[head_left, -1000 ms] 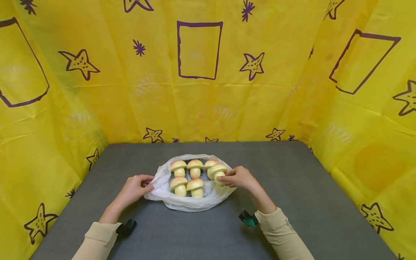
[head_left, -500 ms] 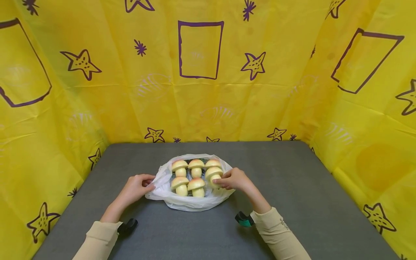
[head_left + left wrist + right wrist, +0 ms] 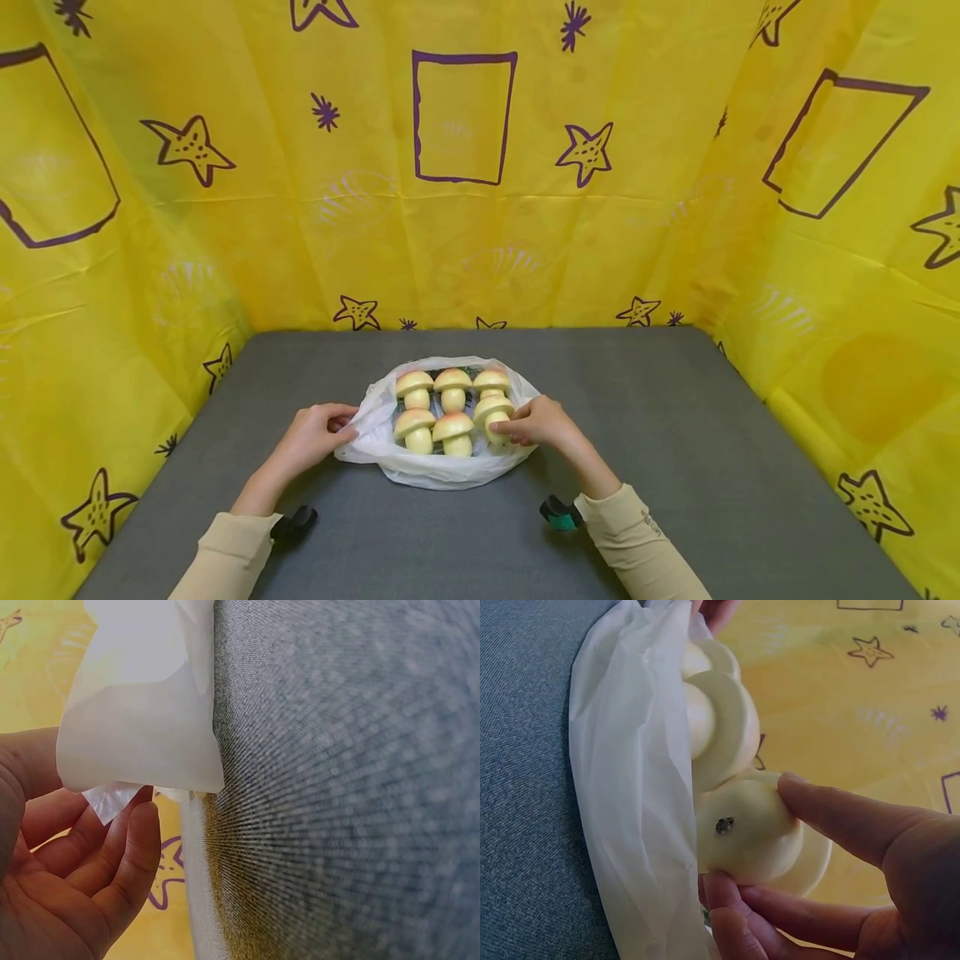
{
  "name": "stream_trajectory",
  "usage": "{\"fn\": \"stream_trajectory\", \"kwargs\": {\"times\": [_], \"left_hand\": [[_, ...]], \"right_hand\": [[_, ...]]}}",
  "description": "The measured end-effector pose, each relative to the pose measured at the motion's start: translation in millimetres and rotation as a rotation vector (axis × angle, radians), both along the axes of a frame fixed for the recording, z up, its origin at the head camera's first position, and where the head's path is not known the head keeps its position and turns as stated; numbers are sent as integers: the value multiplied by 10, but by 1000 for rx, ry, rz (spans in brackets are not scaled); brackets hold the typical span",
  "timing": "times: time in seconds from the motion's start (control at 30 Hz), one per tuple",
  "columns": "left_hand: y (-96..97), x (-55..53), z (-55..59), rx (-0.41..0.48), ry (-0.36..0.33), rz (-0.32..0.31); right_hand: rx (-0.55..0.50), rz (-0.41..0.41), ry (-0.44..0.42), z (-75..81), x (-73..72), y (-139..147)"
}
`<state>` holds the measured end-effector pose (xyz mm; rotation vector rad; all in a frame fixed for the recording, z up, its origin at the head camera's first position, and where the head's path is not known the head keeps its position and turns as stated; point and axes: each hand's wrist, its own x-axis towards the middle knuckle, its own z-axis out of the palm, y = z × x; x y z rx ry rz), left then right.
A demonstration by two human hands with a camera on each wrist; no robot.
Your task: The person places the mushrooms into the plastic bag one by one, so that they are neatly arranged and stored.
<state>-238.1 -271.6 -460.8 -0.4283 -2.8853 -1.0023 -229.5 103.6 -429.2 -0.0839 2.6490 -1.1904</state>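
Note:
A white plastic bag [image 3: 442, 475] lies spread on the table, its mouth facing up. Inside are several cream toy mushrooms [image 3: 453, 382] with orange-tinged caps, set in two rows. My right hand [image 3: 542, 421] pinches the stem of the front right mushroom [image 3: 492, 408] between thumb and fingers. In the right wrist view that mushroom [image 3: 742, 832] shows its stem end with a small dark mark, beside the bag's wall [image 3: 637, 787]. At the bag's left edge my left hand [image 3: 315, 431] pinches the plastic; the left wrist view shows the bag [image 3: 142, 727] between thumb and fingers.
The dark grey table [image 3: 420, 550] extends around the bag on all sides. Yellow cloth walls [image 3: 465, 250] with purple drawings stand at the back and both sides. A black strap [image 3: 296, 523] hangs at the left wrist, and a black and green one [image 3: 561, 513] at the right.
My right hand has moved left and slightly toward me, lowering the mushroom into the front row, away from the back right one. The left hand keeps its hold on the bag.

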Motion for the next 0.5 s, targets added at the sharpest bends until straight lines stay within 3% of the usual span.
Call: {"fn": "stream_trajectory", "kwargs": {"times": [0.5], "left_hand": [[-10,-12,-8,-4,-3,-2]], "right_hand": [[28,22,1,-20,27,-11]]}}
